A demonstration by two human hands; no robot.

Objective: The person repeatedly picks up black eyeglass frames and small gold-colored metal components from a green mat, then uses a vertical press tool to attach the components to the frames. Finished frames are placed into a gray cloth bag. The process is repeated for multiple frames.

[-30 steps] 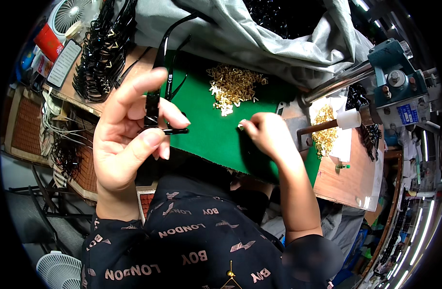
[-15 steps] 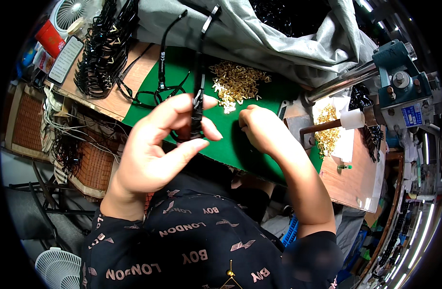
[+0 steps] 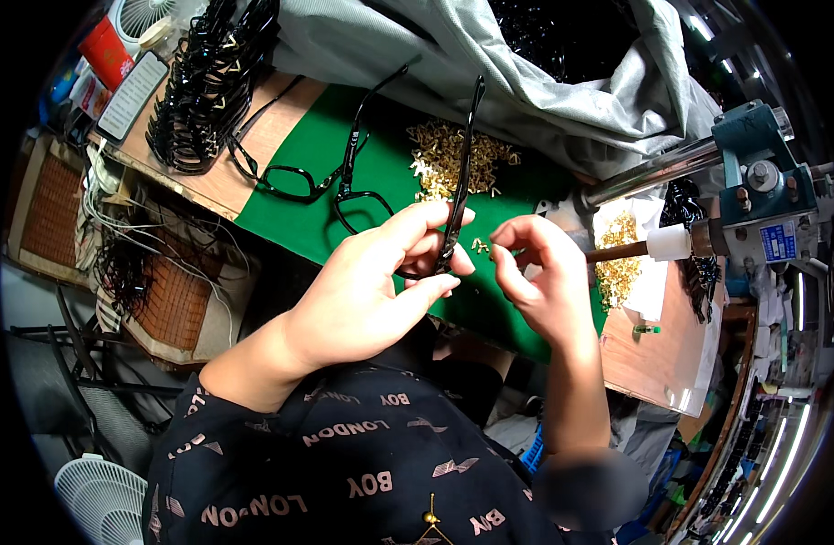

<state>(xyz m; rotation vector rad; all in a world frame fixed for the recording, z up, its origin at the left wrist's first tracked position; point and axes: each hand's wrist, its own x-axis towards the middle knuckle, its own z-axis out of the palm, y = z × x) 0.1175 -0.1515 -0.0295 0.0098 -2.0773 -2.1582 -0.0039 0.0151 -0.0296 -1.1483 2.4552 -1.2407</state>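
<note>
My left hand (image 3: 367, 282) is closed round a pair of black eyeglass frames (image 3: 461, 182), one temple sticking up above the fingers; the palm hides much of the rest. Just to its right, my right hand (image 3: 553, 277) is raised with thumb and forefinger pinched together, and I cannot make out what is between them. A few small gold pieces (image 3: 481, 245) lie on the green mat (image 3: 281, 222) between the hands. Beyond them is a heap of small gold metal parts (image 3: 435, 163). More black eyeglass frames (image 3: 348, 173) rest on the mat, left of the heap.
A stack of black frames (image 3: 190, 118) stands at the far left beside a phone (image 3: 131, 95). On the right is a bench press (image 3: 758, 173) with a white-tipped rod (image 3: 667, 242), next to more gold parts (image 3: 621, 259) on white paper. Grey cloth (image 3: 362, 45) drapes across the back.
My right hand has lifted from the mat near the gold heap and turned, with fingertips now pinched. My left hand, holding the eyeglass frames, has moved right, towards it.
</note>
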